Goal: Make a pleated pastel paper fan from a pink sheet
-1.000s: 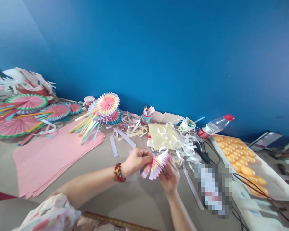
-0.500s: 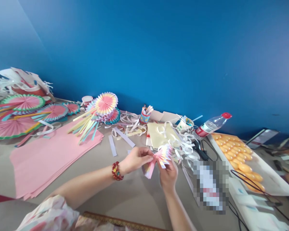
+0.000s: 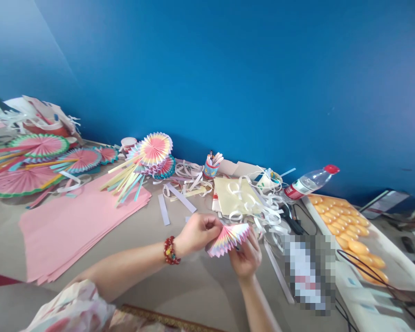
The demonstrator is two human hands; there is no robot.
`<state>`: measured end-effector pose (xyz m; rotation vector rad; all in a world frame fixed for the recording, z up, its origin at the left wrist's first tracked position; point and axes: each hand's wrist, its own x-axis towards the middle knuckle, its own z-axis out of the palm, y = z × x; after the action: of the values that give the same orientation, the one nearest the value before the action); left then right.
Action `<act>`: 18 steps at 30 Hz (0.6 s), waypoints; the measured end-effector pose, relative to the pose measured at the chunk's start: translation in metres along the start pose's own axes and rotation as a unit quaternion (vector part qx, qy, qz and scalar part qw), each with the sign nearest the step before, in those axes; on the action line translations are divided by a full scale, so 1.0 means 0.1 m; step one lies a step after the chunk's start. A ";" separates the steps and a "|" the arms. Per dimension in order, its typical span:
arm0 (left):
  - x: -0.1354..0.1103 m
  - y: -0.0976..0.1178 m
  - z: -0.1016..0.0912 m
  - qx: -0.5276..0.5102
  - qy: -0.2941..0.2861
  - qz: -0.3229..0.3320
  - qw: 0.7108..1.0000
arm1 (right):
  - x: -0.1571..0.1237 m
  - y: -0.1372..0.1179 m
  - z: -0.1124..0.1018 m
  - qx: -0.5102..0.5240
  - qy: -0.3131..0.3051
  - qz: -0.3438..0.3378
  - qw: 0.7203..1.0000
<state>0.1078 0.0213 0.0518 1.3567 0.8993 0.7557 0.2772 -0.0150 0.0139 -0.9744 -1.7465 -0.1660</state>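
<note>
A pleated paper fan (image 3: 229, 239) in pink, yellow and lilac is spread between my hands above the table. My left hand (image 3: 200, 233) pinches its left end between thumb and fingers. At the fan's right side, my right hand (image 3: 247, 253) grips the folds, with its fingers partly behind the paper. Behind the hands lies a pale yellow sheet (image 3: 233, 196) with curled white paper strips (image 3: 273, 210) to its right. Flat lilac strips (image 3: 181, 198) rest on the table beyond my left hand.
Pink paper sheets (image 3: 86, 226) and finished paper rosettes (image 3: 155, 149) lie to the left. A pen cup (image 3: 210, 169) stands by the blue wall. On the right are a leaning plastic bottle (image 3: 307, 183), a board with orange rounded shapes (image 3: 358, 248) and black cables (image 3: 364, 267).
The fan has opened wider into a half-round shape, its pleated edge now facing down toward me. My right hand has shifted slightly right, and the view has moved a little left.
</note>
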 end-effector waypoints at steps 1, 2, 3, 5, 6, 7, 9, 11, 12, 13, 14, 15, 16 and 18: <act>0.00 0.01 -0.01 0.009 0.002 0.006 1.000 | 0.01 -0.01 -0.01 0.003 -0.011 -0.004 1.000; -0.01 0.01 -0.01 0.019 0.002 0.013 1.000 | 0.03 -0.02 -0.03 0.005 -0.022 -0.008 1.000; 0.00 0.01 -0.02 0.027 0.002 0.019 0.999 | 0.05 -0.03 -0.04 0.007 -0.030 -0.013 0.999; 0.01 0.00 -0.05 0.036 0.002 0.023 0.999 | 0.08 -0.05 -0.05 0.005 -0.043 -0.020 0.999; 0.02 -0.01 -0.06 0.039 0.003 0.024 0.999 | 0.09 -0.05 -0.06 0.004 -0.050 -0.022 0.999; 0.03 -0.01 -0.07 0.042 0.003 0.025 0.999 | 0.09 -0.06 -0.05 0.005 -0.055 -0.025 0.998; 0.04 -0.01 -0.09 0.049 0.005 0.025 0.998 | 0.09 -0.06 -0.04 0.008 -0.059 -0.026 0.998; 0.05 0.00 -0.11 0.050 0.006 0.021 0.998 | 0.08 -0.05 -0.03 0.006 -0.058 -0.025 0.998; 0.05 0.01 -0.11 0.047 0.006 0.017 0.999 | 0.07 -0.05 -0.02 0.003 -0.059 -0.024 0.998; 0.06 0.01 -0.12 0.041 0.005 0.014 0.999 | 0.07 -0.05 -0.01 -0.002 -0.063 -0.021 0.998; 0.07 0.01 -0.12 0.031 0.003 0.010 0.999 | 0.07 -0.05 -0.01 -0.008 -0.067 -0.017 0.998; 0.09 0.01 -0.13 0.014 -0.001 0.001 1.000 | 0.08 -0.05 0.00 -0.011 -0.072 -0.014 0.997; 0.10 0.01 -0.14 -0.008 -0.007 -0.012 1.000 | 0.08 -0.05 0.00 -0.012 -0.078 -0.008 0.997; 0.15 -0.01 -0.16 -0.054 -0.023 -0.046 0.997 | 0.09 -0.04 0.01 -0.006 -0.093 0.002 0.996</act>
<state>0.1010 0.0415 0.0494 1.2245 0.8663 0.6913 0.2730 -0.0122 0.0226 -1.0302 -1.9140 -0.0858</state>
